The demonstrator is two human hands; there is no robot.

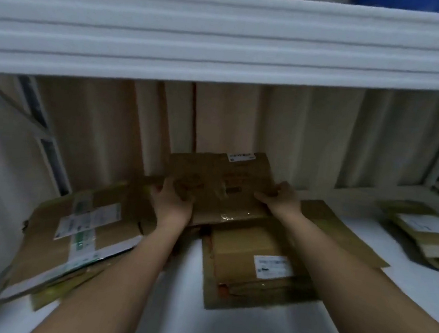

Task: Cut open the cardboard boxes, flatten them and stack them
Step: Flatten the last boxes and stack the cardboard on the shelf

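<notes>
A flattened brown cardboard box (222, 183) with a white label at its top edge is held tilted up above the white shelf surface (395, 288). My left hand (173, 199) grips its left side and my right hand (281, 200) grips its right edge, fingers curled over the card. Beneath it lies a stack of flattened boxes (253, 267) with a white label on top. A larger flattened box (76, 232) with green-and-white labels lies to the left, partly over the shelf's front edge.
A thick white shelf board (226, 37) runs overhead across the view. Another small pile of flat cardboard (423, 231) sits at the far right. A corrugated wall (297, 136) closes the back, and white frame posts (43, 131) stand at the left.
</notes>
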